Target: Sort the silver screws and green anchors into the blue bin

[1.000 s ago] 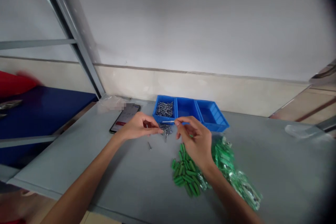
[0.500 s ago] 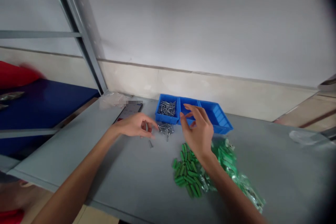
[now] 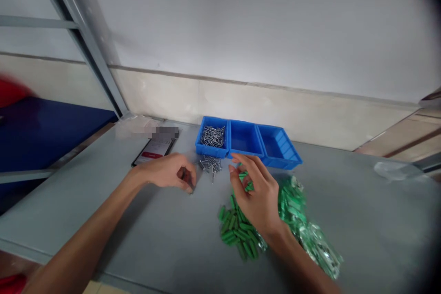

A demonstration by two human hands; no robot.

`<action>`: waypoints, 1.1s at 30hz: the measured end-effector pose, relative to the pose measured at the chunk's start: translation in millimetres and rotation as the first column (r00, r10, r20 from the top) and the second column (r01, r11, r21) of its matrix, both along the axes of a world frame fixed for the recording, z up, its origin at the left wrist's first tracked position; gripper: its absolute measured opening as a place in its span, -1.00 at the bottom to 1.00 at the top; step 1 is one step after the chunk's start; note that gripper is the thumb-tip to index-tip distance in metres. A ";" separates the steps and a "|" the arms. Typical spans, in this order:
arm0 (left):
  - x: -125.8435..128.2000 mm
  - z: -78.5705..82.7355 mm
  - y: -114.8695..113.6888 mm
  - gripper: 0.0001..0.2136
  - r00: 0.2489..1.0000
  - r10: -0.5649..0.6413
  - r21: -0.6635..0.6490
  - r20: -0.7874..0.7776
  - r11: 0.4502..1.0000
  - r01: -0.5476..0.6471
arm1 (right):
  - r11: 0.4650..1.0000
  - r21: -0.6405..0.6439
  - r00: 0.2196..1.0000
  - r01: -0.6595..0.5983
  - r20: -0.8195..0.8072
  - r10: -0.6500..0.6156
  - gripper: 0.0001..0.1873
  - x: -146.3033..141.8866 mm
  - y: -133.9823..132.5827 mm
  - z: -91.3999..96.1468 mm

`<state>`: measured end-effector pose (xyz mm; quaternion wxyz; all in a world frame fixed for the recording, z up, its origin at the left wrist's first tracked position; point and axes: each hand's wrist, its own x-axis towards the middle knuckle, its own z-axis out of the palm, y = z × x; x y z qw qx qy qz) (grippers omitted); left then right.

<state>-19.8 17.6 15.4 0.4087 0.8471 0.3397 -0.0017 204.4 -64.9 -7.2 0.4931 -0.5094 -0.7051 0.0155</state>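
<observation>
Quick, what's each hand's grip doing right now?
Left hand: closed, apparently pinching a small metal screw, partly hidden.
Right hand: partly open above green wall plugs; whether it holds any cannot be told.

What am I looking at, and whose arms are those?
Those arms belong to one person. A camera worn on their head took this picture, looking down at their hands. On the grey table sits a blue bin with three compartments; the left one holds screws. Nearby are a small heap of screws, green plastic wall plugs and a phone. The left hand curls by the heap, and the right hand is over the plugs. What they hold is hard to see.
</observation>
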 end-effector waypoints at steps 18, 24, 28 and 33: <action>0.1 -1.8 1.4 -0.83 0.989 0.114 -0.038 0.090 0.993 -0.111 | 0.980 -0.129 0.988 -0.154 0.013 0.157 -0.83 -8.0 -5.1 -2.6; -12.1 2.2 7.6 -0.77 0.978 0.189 -0.041 0.094 0.982 -0.186 | 0.912 -0.399 0.943 -0.091 0.261 0.208 -0.89 -49.6 -15.4 -2.5; -8.6 6.7 5.7 -0.75 0.976 0.186 0.087 0.112 0.977 -0.196 | 0.884 -0.465 0.894 0.051 0.416 0.167 -0.82 -78.7 -12.9 -3.0; -4.2 12.8 3.8 -0.69 0.969 0.187 0.171 0.163 0.962 -0.215 | 0.862 -0.495 0.881 0.109 0.450 0.148 -0.89 -81.1 -9.6 0.1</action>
